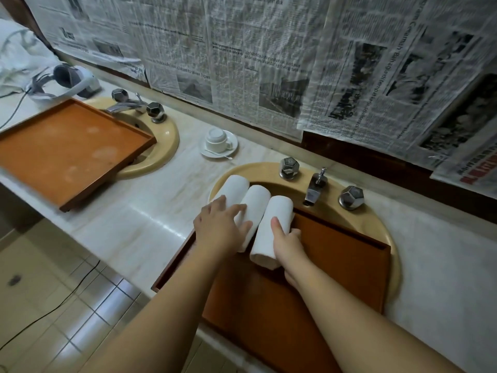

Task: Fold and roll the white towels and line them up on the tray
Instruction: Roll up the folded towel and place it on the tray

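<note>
Three rolled white towels lie side by side at the far left end of a brown wooden tray [336,267] set over the right sink. My left hand [219,227] rests with fingers spread on the left roll [236,185] and the middle roll [255,199]. My right hand [287,244] grips the right roll [274,222], thumb on top and fingers curled round its right side. The rolls point away from me, their far ends reaching past the tray over the basin.
A second brown tray [67,149] sits over the left sink [164,146]. A white cup upside down on a saucer [218,142] stands between the sinks. A tap and knobs [316,188] rise behind the right basin. Newspaper covers the wall. A headset [63,82] lies at the far left.
</note>
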Demonstrator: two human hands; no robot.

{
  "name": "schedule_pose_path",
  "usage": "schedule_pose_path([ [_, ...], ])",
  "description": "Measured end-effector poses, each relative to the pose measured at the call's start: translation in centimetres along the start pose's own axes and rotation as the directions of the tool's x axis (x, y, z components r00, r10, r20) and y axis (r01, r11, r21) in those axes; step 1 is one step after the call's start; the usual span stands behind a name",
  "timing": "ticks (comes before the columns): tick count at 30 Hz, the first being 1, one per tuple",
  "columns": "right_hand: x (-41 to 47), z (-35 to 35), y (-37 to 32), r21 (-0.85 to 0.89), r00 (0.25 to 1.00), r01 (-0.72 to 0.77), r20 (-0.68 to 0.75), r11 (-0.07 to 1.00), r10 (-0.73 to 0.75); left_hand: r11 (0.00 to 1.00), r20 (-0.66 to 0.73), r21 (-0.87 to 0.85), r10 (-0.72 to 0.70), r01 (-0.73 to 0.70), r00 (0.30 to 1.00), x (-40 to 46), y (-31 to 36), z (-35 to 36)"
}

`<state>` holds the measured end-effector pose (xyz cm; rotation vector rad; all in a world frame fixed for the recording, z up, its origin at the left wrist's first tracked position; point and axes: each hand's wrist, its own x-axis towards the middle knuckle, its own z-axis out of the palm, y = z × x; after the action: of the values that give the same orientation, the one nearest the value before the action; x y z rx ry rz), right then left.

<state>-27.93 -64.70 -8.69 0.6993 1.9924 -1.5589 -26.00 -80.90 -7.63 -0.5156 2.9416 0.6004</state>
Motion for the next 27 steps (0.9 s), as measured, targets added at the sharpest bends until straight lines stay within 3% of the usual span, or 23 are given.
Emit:
schedule_pose_path([
  [5,1.0,0.4,0.0,-0.056,0.997,0.055,-0.054,0.997,-0.058,0.999,-0.012,-0.035,-0.022,0.022,1.000,0.0,0.1,0.2],
  [11,1.3,0.2,-0.4,-0.269,0.961,0.124,-0.208,0.955,-0.183,0.999,-0.005,-0.029,-0.034,0.034,0.999,0.2,0.4,0.0],
  [16,1.3,0.4,-2.6,-0.435,0.968,0.062,-0.192,0.898,-0.160,0.999,-0.007,-0.037,-0.034,0.034,0.999,-0.1,0.2,0.2],
  [27,1.9,-0.3,-2.2,0.007,0.993,-0.002,-0.115,1.000,0.003,0.999,0.002,-0.035,-0.030,0.030,1.000,-0.1,0.1,0.1],
])
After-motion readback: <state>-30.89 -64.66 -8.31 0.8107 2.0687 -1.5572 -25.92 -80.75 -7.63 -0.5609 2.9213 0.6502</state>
